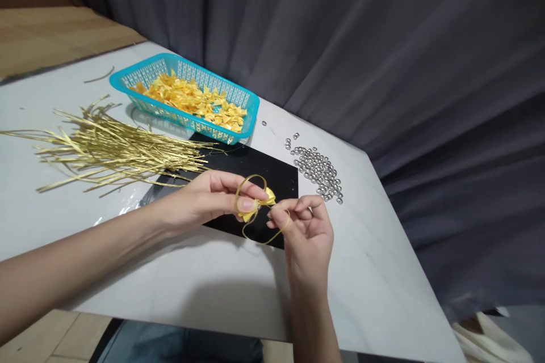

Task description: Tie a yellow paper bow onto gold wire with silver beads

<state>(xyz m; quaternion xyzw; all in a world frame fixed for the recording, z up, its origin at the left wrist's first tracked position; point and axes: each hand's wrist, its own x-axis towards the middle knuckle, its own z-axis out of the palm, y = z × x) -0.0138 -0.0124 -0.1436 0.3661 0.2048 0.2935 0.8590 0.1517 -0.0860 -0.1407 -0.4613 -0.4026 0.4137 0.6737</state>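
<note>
Left hand [200,198] pinching yellow ribbon bow [256,204], right hand [305,232] grasping its gold cord [266,243]

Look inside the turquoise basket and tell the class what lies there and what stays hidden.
Small yellow ribbon pieces lie heaped in the turquoise plastic basket. They cover most of the basket's floor, so that part cannot be seen.

No legible writing — none anywhere.

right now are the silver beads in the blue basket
No, the silver beads lie loose on the white table, outside the blue basket.
</note>
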